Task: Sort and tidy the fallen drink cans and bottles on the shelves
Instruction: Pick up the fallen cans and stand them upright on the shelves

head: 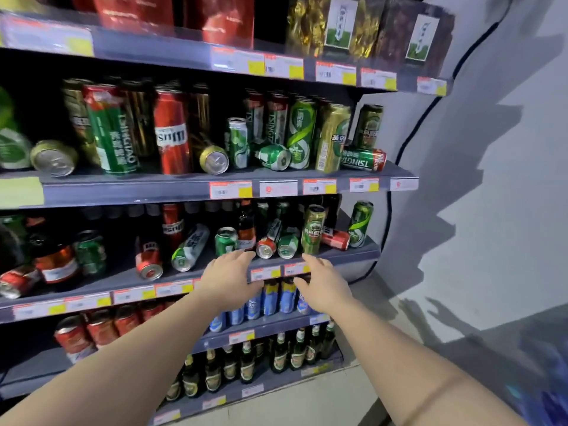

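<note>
Both my hands reach toward the front edge of the middle shelf (353,255). My left hand (229,279) and my right hand (322,287) have relaxed fingers and hold nothing. Just beyond the fingertips lie a fallen red can (266,246) and a fallen green can (288,245), ends facing me. An upright green can (226,241) and a gold-green can (313,230) stand beside them. Further left a white-green can (190,248) and a red can (149,262) lie tipped over. On the shelf above, a gold can (213,158), a green can (273,156) and a Tsingtao can (364,159) lie on their sides.
Dark bottles (246,227) stand behind the cans on the middle shelf. Lower shelves hold blue cans (270,298), red cans (101,327) and green bottles (279,353). A grey wall (476,179) is to the right of the shelving.
</note>
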